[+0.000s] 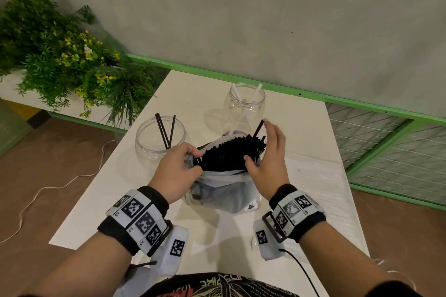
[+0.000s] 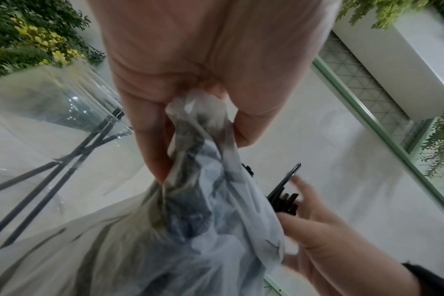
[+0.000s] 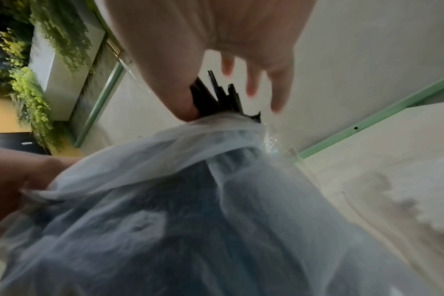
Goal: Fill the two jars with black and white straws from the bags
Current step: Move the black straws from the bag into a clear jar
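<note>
A translucent bag (image 1: 217, 188) stands mid-table, packed with black straws (image 1: 231, 154). My left hand (image 1: 179, 164) pinches the bag's left rim; the left wrist view shows bunched plastic (image 2: 198, 124) between thumb and fingers. My right hand (image 1: 265, 152) is at the bag's right side, thumb against the straw bundle (image 3: 216, 96) and fingers (image 3: 251, 80) stretched out above it. One black straw (image 1: 258, 129) sticks up higher, by the fingertips. The left clear jar (image 1: 160, 138) holds a few black straws. The far jar (image 1: 245, 101) holds two white straws.
What looks like a flat clear bag of white straws (image 1: 313, 171) lies on the white table (image 1: 96, 212) to the right. A planter with greenery (image 1: 60, 55) stands at the left, a green rail (image 1: 313, 96) and mesh fence behind. A white cable (image 1: 60, 185) runs over the floor.
</note>
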`<action>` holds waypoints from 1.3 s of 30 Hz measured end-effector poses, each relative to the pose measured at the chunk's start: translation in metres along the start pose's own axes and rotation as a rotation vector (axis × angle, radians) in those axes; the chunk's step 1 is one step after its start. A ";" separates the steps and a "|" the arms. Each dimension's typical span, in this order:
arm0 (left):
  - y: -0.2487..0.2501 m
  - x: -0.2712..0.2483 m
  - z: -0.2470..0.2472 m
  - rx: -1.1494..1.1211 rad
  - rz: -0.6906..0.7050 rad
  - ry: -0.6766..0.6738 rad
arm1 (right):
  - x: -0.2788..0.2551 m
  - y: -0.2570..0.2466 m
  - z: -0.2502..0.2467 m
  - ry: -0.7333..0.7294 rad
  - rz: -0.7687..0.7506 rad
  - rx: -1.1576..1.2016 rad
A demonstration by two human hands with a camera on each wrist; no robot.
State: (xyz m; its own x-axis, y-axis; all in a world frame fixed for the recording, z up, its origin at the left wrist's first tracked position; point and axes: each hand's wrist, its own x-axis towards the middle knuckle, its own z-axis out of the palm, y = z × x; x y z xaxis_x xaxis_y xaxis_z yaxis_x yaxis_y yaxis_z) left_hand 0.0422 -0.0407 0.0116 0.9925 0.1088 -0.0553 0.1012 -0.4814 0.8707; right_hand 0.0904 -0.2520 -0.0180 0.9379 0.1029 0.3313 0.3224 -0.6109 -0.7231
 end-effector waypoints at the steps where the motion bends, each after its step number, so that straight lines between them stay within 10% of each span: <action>1: -0.001 0.000 0.000 -0.004 -0.002 -0.009 | 0.000 0.002 0.000 -0.099 0.062 0.049; 5: -0.006 0.001 0.003 -0.035 0.000 -0.038 | -0.004 0.006 0.003 -0.227 0.257 0.313; 18: -0.012 0.000 0.008 -0.104 0.029 0.029 | -0.009 0.010 0.000 -0.232 0.212 0.151; 22: -0.009 0.002 0.009 -0.082 0.049 0.013 | -0.011 -0.011 -0.005 -0.053 -0.068 0.004; 26: -0.008 0.002 0.010 -0.062 0.061 0.005 | -0.002 -0.025 0.004 -0.216 -0.343 -0.323; 35: -0.009 0.006 0.004 -0.063 0.016 0.006 | -0.016 -0.012 -0.002 -0.030 -0.505 -0.272; 39: -0.003 0.003 0.007 -0.115 0.006 0.009 | -0.044 -0.017 0.009 -0.207 -0.574 -0.346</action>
State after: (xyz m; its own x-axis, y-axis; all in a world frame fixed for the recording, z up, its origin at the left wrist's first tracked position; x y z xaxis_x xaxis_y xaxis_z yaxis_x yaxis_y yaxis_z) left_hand 0.0453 -0.0448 0.0050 0.9924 0.1141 -0.0462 0.0864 -0.3788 0.9214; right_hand 0.0443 -0.2393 -0.0258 0.6476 0.6107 0.4558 0.7471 -0.6265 -0.2221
